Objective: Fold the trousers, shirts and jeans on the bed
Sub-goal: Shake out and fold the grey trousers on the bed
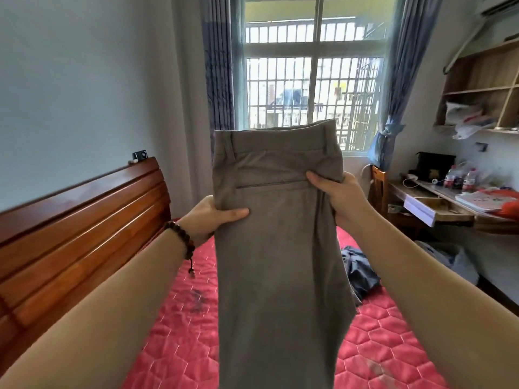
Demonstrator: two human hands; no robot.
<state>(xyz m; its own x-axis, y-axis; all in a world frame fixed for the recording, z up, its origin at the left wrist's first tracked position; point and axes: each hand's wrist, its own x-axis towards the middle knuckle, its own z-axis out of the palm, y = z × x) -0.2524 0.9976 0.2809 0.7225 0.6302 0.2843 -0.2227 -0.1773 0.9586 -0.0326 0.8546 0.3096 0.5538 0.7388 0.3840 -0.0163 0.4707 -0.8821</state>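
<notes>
While one pair of grey trousers (275, 248) hangs upright at mid-frame, waistband uppermost, two hands grip it below the waistband: the left hand (210, 217) pinches the edge at 9 o'clock, thumb laid across the front, and the right hand (337, 192) clutches bunched cloth at 3 o'clock. One crumpled blue garment (358, 270) lies on the red quilted bed (379, 332) at 4 o'clock. One wooden headboard (78, 234) stands at 9 o'clock, one barred window (311, 80) at 12, one cluttered desk (449, 203) at 3.
</notes>
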